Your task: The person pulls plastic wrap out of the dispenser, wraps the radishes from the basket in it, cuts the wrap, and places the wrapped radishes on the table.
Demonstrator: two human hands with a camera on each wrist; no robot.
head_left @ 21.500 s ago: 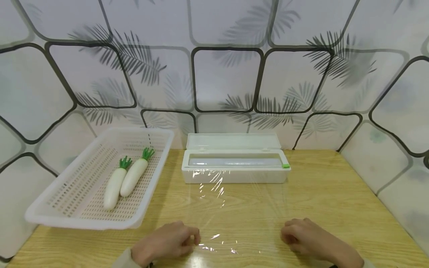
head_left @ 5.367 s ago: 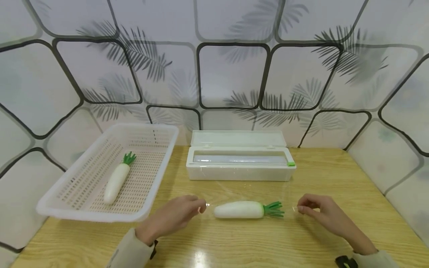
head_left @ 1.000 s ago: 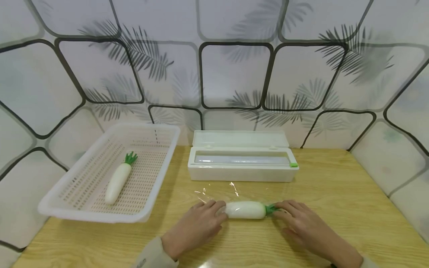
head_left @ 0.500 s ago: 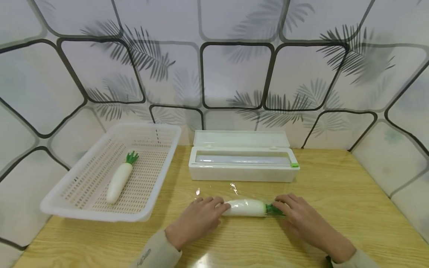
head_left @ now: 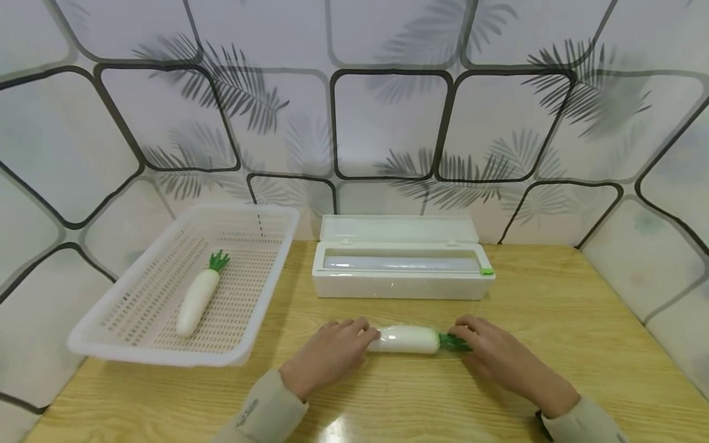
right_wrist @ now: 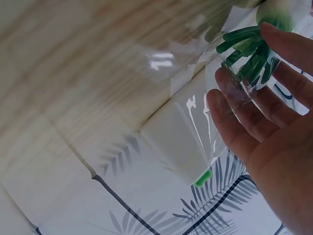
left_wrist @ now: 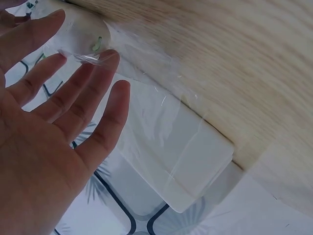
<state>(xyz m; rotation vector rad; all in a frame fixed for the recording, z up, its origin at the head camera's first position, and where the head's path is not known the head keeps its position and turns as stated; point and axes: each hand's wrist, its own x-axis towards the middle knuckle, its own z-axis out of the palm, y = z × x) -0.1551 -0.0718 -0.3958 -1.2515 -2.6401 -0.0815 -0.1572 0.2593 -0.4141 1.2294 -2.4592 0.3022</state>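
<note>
A white radish (head_left: 410, 339) with green leaves lies crosswise on the table in front of the wrap box, glossy with clear plastic film. My left hand (head_left: 332, 354) holds its blunt end, thumb on one side and fingertips on the other in the left wrist view. At the leafy end, my right hand (head_left: 495, 354) grips the film-covered green leaves (right_wrist: 252, 54) between thumb and fingers. Loose cling film (left_wrist: 161, 98) stretches from the radish toward the white cling film box (head_left: 404, 288), whose lid stands up with the roll showing inside.
A white perforated basket (head_left: 160, 359) stands at the left with a second radish (head_left: 198, 301) in it. A green cutter slider (head_left: 486, 271) sits at the box's right end. Patterned wall covering (head_left: 388, 123) rises behind the wooden table (head_left: 554, 307).
One radish has moved from the basket onto the film. The hands went from the film's edges to the radish's ends, and the radish has rolled toward the box, taking up film.
</note>
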